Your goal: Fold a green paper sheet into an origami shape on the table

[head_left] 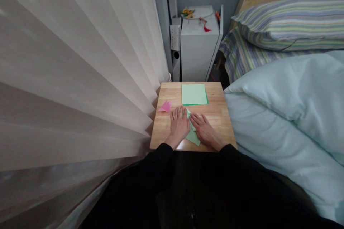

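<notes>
A light green sheet of folded paper (192, 137) lies on the small wooden table (217, 114), partly covered by both hands. My left hand (179, 123) rests flat on its left side, fingers stretched out and pointing away from me. From the right, my right hand (205, 130) lies on the paper with its fingers extended toward the left hand, the fingertips at the folded edge. Part of the paper's upper folds is hidden under the fingers. Left of my left hand sits a pink folded paper piece (166, 106). Beyond the hands is a stack of green square paper sheets (194, 94).
A pleated curtain (113, 78) hangs close along the table's left side. On the right, a bed with a pale blue duvet (268, 114) and a striped pillow (290, 25) adjoins it. Behind stands a white cabinet (199, 53) holding a plate and small ornaments.
</notes>
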`<state>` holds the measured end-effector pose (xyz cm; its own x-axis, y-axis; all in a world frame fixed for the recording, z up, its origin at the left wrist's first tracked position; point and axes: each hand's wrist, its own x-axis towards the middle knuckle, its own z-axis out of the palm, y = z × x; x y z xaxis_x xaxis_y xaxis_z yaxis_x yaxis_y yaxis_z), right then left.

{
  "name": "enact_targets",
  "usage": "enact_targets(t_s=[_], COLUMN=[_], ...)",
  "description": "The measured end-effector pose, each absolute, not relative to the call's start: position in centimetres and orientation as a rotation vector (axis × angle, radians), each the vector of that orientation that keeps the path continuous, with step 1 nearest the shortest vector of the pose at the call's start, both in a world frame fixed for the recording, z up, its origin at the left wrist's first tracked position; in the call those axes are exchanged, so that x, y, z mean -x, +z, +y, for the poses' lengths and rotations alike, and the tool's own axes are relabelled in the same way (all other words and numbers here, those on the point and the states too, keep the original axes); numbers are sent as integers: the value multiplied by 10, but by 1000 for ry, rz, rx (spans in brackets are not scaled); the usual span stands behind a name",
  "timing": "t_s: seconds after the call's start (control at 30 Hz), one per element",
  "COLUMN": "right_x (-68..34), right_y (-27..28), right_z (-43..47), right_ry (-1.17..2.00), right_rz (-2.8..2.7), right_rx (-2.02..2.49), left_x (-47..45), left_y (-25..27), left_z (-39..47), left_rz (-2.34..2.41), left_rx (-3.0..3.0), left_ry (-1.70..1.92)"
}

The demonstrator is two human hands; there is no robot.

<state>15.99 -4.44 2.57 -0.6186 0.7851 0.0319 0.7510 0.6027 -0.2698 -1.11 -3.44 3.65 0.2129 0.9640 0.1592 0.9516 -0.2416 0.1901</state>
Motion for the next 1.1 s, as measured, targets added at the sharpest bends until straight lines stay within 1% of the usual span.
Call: enact_targets(t_s=[0.27, 0.5, 0.77, 1.1], right_x=[-161, -168, -167, -163], right_y=[25, 14, 16, 16], right_z=[-43, -38, -38, -35], right_ry=[352, 350, 410, 522], right_rz=[-2669, -2636, -2630, -2567], right_rx=[1315, 1293, 1290, 1356], left_x=[14, 13, 16, 18], left_y=[33, 34, 30, 29], left_z=[-34, -36, -35, -33], left_rz=[1863, 1823, 1736, 1742], left_rx=[-2400, -2399, -2433, -2386], left_ry=[436, 433, 391, 483])
